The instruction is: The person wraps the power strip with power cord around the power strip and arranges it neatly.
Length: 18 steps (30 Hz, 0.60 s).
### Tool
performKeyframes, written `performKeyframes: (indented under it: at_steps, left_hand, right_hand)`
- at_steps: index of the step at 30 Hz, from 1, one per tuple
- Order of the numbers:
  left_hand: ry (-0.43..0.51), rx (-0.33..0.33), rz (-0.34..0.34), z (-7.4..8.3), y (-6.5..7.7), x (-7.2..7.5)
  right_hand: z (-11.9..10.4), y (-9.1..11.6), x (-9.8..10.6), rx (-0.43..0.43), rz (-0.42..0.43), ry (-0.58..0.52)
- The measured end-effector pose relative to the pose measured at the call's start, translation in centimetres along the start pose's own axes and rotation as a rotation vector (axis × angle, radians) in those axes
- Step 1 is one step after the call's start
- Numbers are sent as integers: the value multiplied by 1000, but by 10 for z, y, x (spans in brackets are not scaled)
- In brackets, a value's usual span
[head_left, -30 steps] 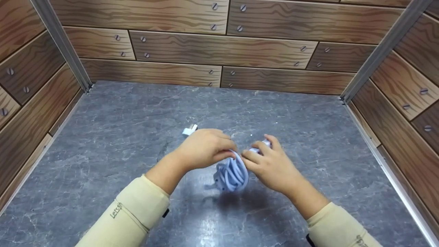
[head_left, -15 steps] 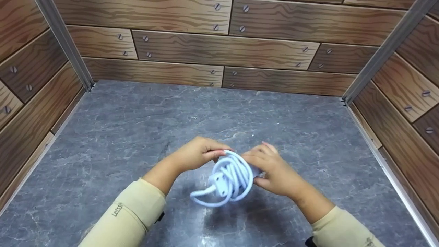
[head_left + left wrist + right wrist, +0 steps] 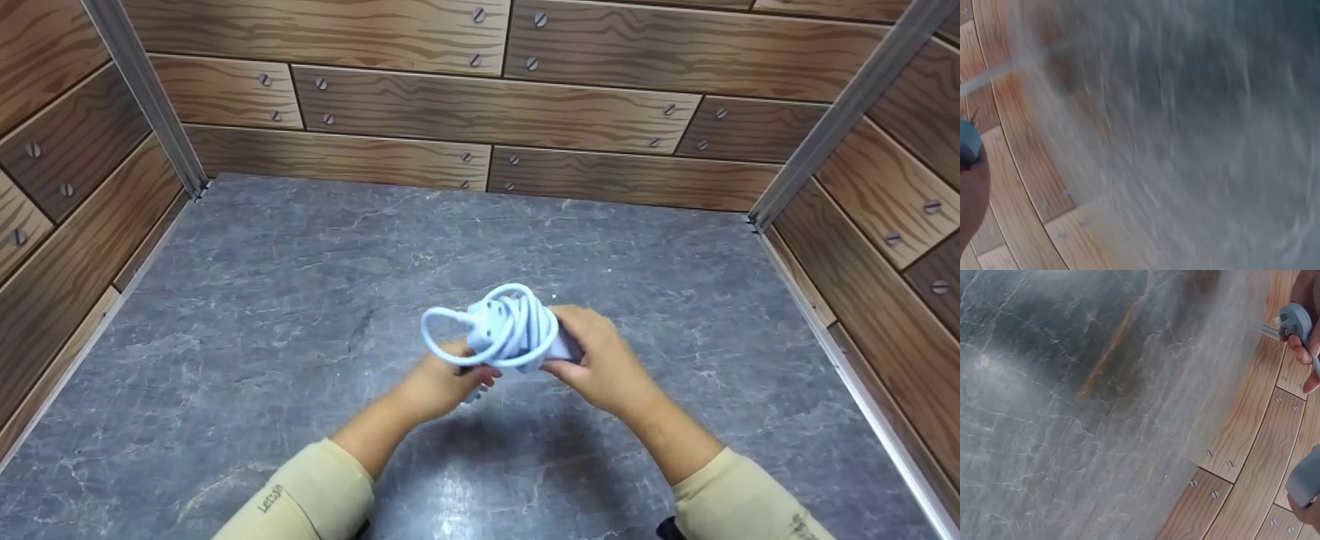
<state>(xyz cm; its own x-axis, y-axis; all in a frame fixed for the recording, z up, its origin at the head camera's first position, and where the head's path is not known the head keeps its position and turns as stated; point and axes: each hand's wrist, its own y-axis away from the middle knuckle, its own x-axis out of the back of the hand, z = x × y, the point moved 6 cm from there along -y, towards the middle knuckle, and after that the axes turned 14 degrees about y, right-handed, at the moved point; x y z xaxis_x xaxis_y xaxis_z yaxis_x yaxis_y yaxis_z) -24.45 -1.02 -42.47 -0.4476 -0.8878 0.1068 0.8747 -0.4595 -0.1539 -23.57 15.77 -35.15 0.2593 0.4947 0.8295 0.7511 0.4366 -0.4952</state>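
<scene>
A pale blue extension cord [image 3: 525,330] is held up between both hands in the head view, its cable wound in several loops round a block with small dark holes. One loop sticks out to the left. My right hand [image 3: 596,360] grips the right end of the block, thumb below and fingers behind. My left hand [image 3: 439,386] is under the loops at the left, fingers curled round the plug [image 3: 1294,320], whose prongs show in the right wrist view. The left wrist view catches only a sliver of hand [image 3: 972,188] with a pale blue piece [image 3: 968,140].
Beneath the hands lies a grey marbled tabletop [image 3: 337,247]. Wood-print panels [image 3: 390,97] wall in the back and both sides, with metal corner posts [image 3: 146,97] at the back left and right.
The left hand has gone from pinching the cable above the coil to holding the plug below it. The coil has been tilted up and raised away from the person; the right hand keeps its grip.
</scene>
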Motion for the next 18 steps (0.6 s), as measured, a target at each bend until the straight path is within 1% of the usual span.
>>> performKeyframes:
  at_steps: [1, 3, 5, 9, 12, 15, 18]
  left_hand:
    - [1, 13, 16, -2, 1, -3]
    - [-30, 35, 45, -4, 2, -8]
    - [-47, 60, 57, -6, 3, -15]
    - [16, 126, 72, -12, 6, -28]
    - [44, 175, 95, -16, 8, -34]
    - [50, 216, 106, -21, 10, -38]
    - [121, 271, 109, -28, 12, -42]
  right_hand:
    - [1, 0, -2, -25, -1, 21]
    - [3, 1, -7, -81, 6, 59]
    - [5, 1, -12, -147, 18, 85]
    - [10, 1, -22, -258, 46, 129]
    - [10, 1, -31, -289, 42, 181]
    - [11, 3, -44, -307, -8, 250]
    - [12, 6, -58, -296, -55, 309]
